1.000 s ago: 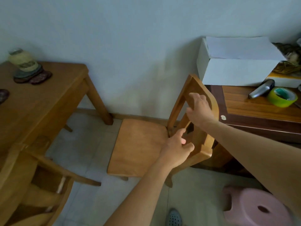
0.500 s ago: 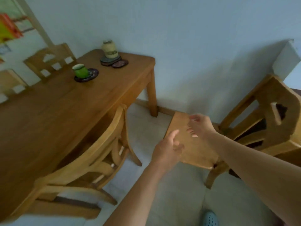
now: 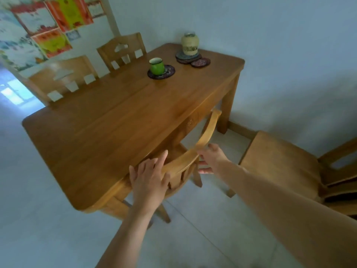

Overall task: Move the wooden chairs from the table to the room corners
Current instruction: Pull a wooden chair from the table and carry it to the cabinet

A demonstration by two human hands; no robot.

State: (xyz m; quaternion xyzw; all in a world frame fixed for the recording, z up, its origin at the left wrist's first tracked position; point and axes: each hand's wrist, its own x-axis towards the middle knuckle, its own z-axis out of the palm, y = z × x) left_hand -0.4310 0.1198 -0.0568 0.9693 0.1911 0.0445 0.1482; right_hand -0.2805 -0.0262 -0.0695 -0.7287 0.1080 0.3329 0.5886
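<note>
Standing beyond both hands, the wooden bench fills a pale-walled room. Left hand lies flat, grip released, on the chair top rail; right hand half curls just beside it, grip unclear.

Pale blue walls meet a light tiled floor, with a wooden skirting board along their foot. Bright posters (red, orange, green) hang at left, and daylight glows through a doorway.

Wooden table — green cup on coaster, jar on stacked coasters
</note>
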